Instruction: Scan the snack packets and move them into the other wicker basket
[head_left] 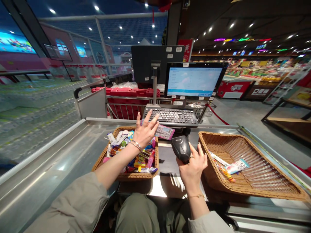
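Observation:
My left hand (146, 129) reaches over the near left part of the black keyboard (172, 116), fingers spread above the keys. A flat pink-edged package (165, 132) with printed text sticks out from under this hand, apparently held against it; the grip itself is hidden. My right hand (194, 163) is wrapped round a black barcode scanner (180, 148), whose rounded head points away from me. Below my left forearm stands a wicker basket (97, 164) heaped with mixed wrapped sweets and snacks. Right of the scanner, a larger wicker basket (264, 173) holds a few items, among them a light blue-and-white packet (237, 166).
A lit monitor (194, 79) stands behind the keyboard, with a dark second screen (148, 64) seen from its back. The metal counter (65, 155) has raised edges. Beyond it are a shopping cart (121, 106) and stacked bottles (41, 116) on the left.

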Demonstrator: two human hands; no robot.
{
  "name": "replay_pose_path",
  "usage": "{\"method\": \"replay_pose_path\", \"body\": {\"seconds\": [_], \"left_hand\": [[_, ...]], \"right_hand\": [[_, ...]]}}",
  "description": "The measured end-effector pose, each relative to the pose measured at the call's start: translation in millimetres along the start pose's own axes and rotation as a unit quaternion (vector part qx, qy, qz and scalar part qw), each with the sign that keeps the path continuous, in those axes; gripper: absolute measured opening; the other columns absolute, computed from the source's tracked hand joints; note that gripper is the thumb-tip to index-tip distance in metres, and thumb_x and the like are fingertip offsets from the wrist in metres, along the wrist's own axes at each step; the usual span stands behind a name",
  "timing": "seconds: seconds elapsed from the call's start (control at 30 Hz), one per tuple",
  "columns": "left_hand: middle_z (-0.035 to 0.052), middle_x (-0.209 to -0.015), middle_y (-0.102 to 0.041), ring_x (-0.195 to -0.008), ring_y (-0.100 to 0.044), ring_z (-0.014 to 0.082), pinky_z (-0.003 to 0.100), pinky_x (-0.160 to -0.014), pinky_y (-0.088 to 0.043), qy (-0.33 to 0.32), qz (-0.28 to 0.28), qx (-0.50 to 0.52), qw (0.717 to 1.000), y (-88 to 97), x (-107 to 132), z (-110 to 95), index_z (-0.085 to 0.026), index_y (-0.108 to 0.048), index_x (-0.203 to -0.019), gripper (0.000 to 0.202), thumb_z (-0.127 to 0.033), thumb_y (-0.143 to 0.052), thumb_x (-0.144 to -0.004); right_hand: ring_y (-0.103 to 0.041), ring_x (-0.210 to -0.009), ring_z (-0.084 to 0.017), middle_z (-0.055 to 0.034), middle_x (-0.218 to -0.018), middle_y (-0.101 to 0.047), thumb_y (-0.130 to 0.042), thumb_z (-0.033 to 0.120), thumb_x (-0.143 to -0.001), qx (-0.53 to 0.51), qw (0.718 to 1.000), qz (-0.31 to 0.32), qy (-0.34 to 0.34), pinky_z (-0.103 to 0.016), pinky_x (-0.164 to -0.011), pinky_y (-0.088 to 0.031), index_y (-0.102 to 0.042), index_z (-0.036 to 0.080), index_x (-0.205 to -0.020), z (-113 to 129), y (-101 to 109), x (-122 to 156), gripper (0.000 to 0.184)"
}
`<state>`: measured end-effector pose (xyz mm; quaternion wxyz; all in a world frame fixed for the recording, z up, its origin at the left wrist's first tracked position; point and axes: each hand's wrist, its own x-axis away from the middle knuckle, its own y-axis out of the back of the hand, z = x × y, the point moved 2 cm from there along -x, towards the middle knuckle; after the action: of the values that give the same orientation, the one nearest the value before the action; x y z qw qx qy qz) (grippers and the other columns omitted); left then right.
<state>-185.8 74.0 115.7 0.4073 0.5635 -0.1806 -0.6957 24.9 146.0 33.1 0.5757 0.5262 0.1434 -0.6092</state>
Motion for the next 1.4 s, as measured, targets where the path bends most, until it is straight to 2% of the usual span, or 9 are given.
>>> {"method": "replay_pose_path", "body": {"seconds": [0.17, 0.43, 0.63, 0.77, 0.83, 1.0, 1.13, 1.27, 1.4], "left_hand": [[0.0043, -0.158, -0.030, -0.149, -0.002, 0.0330, 0.069, -0.115, 0.014, -0.022, -0.014, -0.011, 1.000, -0.8, -17, -20, -0.024, -0.059, -0.129, 0.040, -0.016, -0.057, -0.089], [0.0050, -0.158, -0.029, -0.149, -0.002, 0.0330, 0.070, -0.115, 0.011, -0.050, -0.024, 0.021, 0.998, -6.9, -43, -53, -0.025, -0.058, -0.131, 0.043, -0.014, -0.058, -0.089], [0.0073, -0.159, -0.028, -0.149, -0.001, 0.0332, 0.065, -0.115, 0.016, -0.090, -0.058, 0.006, 0.994, -14.1, -67, -87, -0.019, -0.059, -0.130, 0.039, -0.017, -0.054, -0.092], [0.0083, -0.159, -0.027, -0.149, -0.002, 0.0334, 0.067, -0.115, 0.015, -0.109, -0.066, 0.016, 0.992, -19.8, -83, -112, -0.019, -0.057, -0.132, 0.041, -0.017, -0.054, -0.091], [0.0083, -0.159, -0.027, -0.149, -0.002, 0.0334, 0.066, -0.115, 0.016, -0.116, -0.069, 0.024, 0.991, -23.2, -91, -124, -0.019, -0.056, -0.133, 0.041, -0.017, -0.053, -0.091], [0.0083, -0.159, -0.028, -0.149, -0.001, 0.0327, 0.069, -0.115, 0.011, -0.132, -0.083, 0.072, 0.985, -32.6, -110, -155, -0.021, -0.055, -0.134, 0.045, -0.015, -0.055, -0.090], [0.0078, -0.158, -0.030, -0.149, -0.007, 0.0329, 0.070, -0.116, 0.007, -0.137, -0.091, 0.101, 0.981, -41.4, -126, -191, -0.025, -0.052, -0.137, 0.047, -0.015, -0.053, -0.091], [0.0065, -0.159, -0.030, -0.149, -0.013, 0.0340, 0.072, -0.116, 0.005, -0.140, -0.082, 0.114, 0.980, -49.7, -137, -227, -0.027, -0.049, -0.140, 0.047, -0.020, -0.051, -0.093], [0.0070, -0.159, -0.029, -0.149, -0.015, 0.0337, 0.073, -0.115, 0.002, -0.143, -0.068, 0.127, 0.979, -52.2, -140, -242, -0.025, -0.048, -0.141, 0.049, -0.018, -0.050, -0.093]], "right_hand": [[-0.043, -0.134, -0.036, -0.0136, -0.122, -0.066, -0.063, 0.035, -0.081, 0.019, 0.998, -0.021, -0.059, -0.061, -0.108, -0.026, -0.063, 0.017, -0.106, -11, 13, -3, 0.031], [-0.043, -0.135, -0.036, -0.0167, -0.119, -0.067, -0.065, 0.044, -0.080, 0.034, 0.986, -0.064, -0.154, -0.061, -0.111, -0.023, -0.065, 0.017, -0.103, -38, 36, -12, 0.036], [-0.043, -0.135, -0.038, -0.0222, -0.131, -0.059, -0.067, 0.050, -0.075, 0.043, 0.966, -0.106, -0.234, -0.062, -0.111, -0.023, -0.065, 0.013, -0.109, -66, 53, -22, 0.050], [-0.044, -0.134, -0.038, -0.0220, -0.127, -0.062, -0.069, 0.050, -0.073, 0.048, 0.948, -0.132, -0.284, -0.062, -0.110, -0.025, -0.068, 0.014, -0.105, -84, 68, -33, 0.048], [-0.045, -0.133, -0.038, -0.0212, -0.125, -0.063, -0.070, 0.050, -0.073, 0.050, 0.944, -0.135, -0.298, -0.061, -0.110, -0.026, -0.069, 0.014, -0.103, -91, 76, -39, 0.047], [-0.049, -0.129, -0.038, -0.0234, -0.131, -0.059, -0.072, 0.052, -0.071, 0.054, 0.932, -0.168, -0.317, -0.057, -0.107, -0.034, -0.066, 0.011, -0.116, -104, 93, -45, 0.061], [-0.051, -0.127, -0.035, -0.0206, -0.121, -0.066, -0.070, 0.051, -0.072, 0.054, 0.935, -0.188, -0.297, -0.053, -0.107, -0.037, -0.070, 0.011, -0.107, -111, 103, -48, 0.053], [-0.054, -0.124, -0.037, -0.0213, -0.118, -0.067, -0.070, 0.052, -0.070, 0.047, 0.923, -0.212, -0.319, -0.051, -0.106, -0.039, -0.072, 0.010, -0.101, -117, 112, -50, 0.053], [-0.052, -0.125, -0.036, -0.0202, -0.121, -0.065, -0.070, 0.053, -0.069, 0.047, 0.918, -0.209, -0.334, -0.051, -0.106, -0.038, -0.071, 0.011, -0.098, -126, 116, -49, 0.051]]}}
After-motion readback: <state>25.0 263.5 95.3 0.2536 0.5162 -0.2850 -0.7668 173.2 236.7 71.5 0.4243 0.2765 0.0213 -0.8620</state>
